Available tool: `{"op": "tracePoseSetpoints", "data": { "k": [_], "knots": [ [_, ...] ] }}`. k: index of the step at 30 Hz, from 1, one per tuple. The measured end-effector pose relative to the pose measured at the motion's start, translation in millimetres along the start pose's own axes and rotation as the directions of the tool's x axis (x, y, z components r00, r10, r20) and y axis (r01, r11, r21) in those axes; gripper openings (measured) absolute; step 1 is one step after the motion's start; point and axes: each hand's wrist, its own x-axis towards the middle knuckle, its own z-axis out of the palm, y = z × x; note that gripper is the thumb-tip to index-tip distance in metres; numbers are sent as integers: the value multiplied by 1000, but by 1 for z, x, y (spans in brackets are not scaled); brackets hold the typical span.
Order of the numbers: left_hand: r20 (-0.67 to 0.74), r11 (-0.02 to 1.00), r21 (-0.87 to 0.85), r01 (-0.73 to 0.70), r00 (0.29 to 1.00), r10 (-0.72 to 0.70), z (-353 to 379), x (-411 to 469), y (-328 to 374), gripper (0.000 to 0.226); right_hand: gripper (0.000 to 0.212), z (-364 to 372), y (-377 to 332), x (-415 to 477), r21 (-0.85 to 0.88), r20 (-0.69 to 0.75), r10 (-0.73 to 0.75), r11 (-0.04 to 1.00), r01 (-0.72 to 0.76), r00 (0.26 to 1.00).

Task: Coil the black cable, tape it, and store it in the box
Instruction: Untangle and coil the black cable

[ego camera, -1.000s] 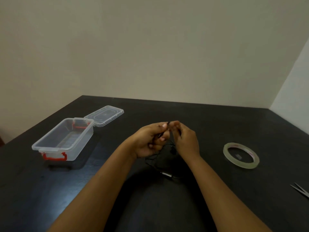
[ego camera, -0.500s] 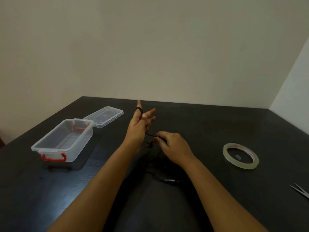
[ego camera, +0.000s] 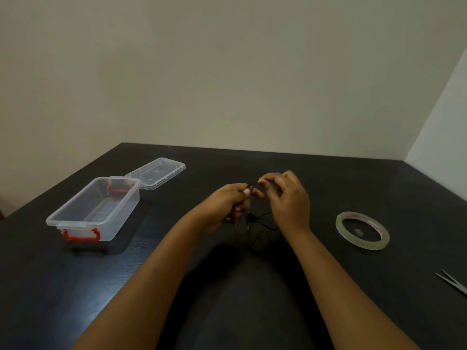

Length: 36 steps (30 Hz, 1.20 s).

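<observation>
A thin black cable [ego camera: 262, 218] hangs in loose loops between my two hands above the middle of the dark table. My left hand [ego camera: 227, 203] has its fingers curled round the cable. My right hand [ego camera: 288, 198] pinches the cable's top between thumb and fingertips, right beside the left fingertips. The lower loops trail onto the table and are hard to make out against it. A clear plastic box [ego camera: 75, 218] with red clasps stands open at the left. A roll of clear tape [ego camera: 362, 229] lies flat at the right.
The box's clear lid [ego camera: 156, 173] lies flat behind the box. Scissor tips [ego camera: 452, 284] show at the right edge. The black table [ego camera: 75, 286] meets the walls at the back and right.
Half a second ago my left fingers were spread upward and my right hand was lower, near the table. Now the left hand has closed and the right has risen to meet it.
</observation>
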Motion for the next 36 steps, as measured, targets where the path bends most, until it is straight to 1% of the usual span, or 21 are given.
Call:
{"op": "tracePoseSetpoints", "data": {
  "k": [3, 5, 6, 8, 10, 11, 13, 14, 15, 17, 18, 19, 20, 21, 22, 24, 26, 29, 31, 34, 36],
  "knots": [
    [99, 936, -350, -48, 991, 88, 1, -1, 0, 31, 13, 4, 2, -1, 135, 29, 94, 986, -97, 995],
    [54, 843, -531, -91, 989, 141, 6, -1, 1, 34, 17, 8, -7, -5, 262, 202, 160, 942, -211, 966],
    [-12, 796, -593, -120, 990, 140, 11, 0, 1, 37, 18, 11, -15, -8, 312, 322, 176, 908, -279, 930],
    [-207, 723, -653, -226, 971, 117, 16, 4, 2, 38, 22, 17, -28, -14, 283, 500, 146, 904, -320, 854],
    [-403, 685, -633, -361, 909, 107, 11, 6, 1, 37, 23, 23, -35, -16, 218, 641, 124, 917, -335, 757],
    [-480, 678, -605, -417, 871, 108, 6, 7, 1, 39, 23, 24, -38, -16, 213, 704, 128, 900, -379, 699],
    [-583, 682, -544, -489, 805, 112, -3, 6, 1, 43, 23, 22, -40, -14, 208, 776, 124, 876, -436, 619],
    [-613, 708, -499, -499, 781, 118, -6, 6, -1, 46, 23, 20, -38, -13, 195, 778, 108, 895, -401, 619],
    [-630, 756, -431, -493, 764, 139, -7, 7, -3, 49, 22, 18, -36, -10, 166, 759, 88, 932, -322, 645],
    [-636, 877, -194, -439, 737, 228, -7, 9, -9, 55, 20, 13, -28, -6, 121, 697, 26, 981, -153, 717],
    [-631, 923, -35, -383, 725, 276, -7, 10, -12, 57, 18, 9, -25, -3, 119, 659, 9, 986, -115, 752],
    [-609, 942, 145, -303, 723, 326, -8, 11, -16, 59, 16, 6, -21, -1, 130, 611, 10, 985, -112, 792],
    [-568, 923, 327, -203, 739, 364, -10, 11, -19, 60, 15, 2, -17, 1, 147, 547, 14, 983, -113, 837],
    [-513, 881, 461, -110, 776, 366, -12, 11, -22, 61, 13, -1, -12, 2, 164, 474, 19, 980, -109, 880],
    [-464, 858, 512, -44, 827, 319, -11, 9, -22, 60, 12, -4, -7, 4, 171, 407, 18, 981, -96, 913],
    [-339, 918, 397, 5, 930, 142, -2, 5, -19, 48, 11, -6, 0, 5, 168, 313, 8, 984, -64, 950],
    [-208, 970, 243, 18, 978, 34, 10, 3, -13, 35, 9, -5, 4, 4, 191, 234, 5, 980, -51, 972],
    [-137, 998, 43, -38, 990, 43, 20, 4, -8, 28, 9, -6, 5, 4, 283, 129, 55, 955, -90, 990],
    [-79, 994, -92, -54, 996, 46, 17, 5, -6, 28, 10, -6, 7, 5, 301, 101, 82, 947, -109, 992],
    [37, 969, -245, -22, 999, 32, 11, 2, -5, 27, 11, -2, 6, 4, 301, 117, 92, 946, -124, 989],
    [73, 910, -409, -69, 992, 108, 12, 2, -3, 28, 13, 2, 1, 2, 366, 162, 118, 915, -171, 980]
  ]
}}
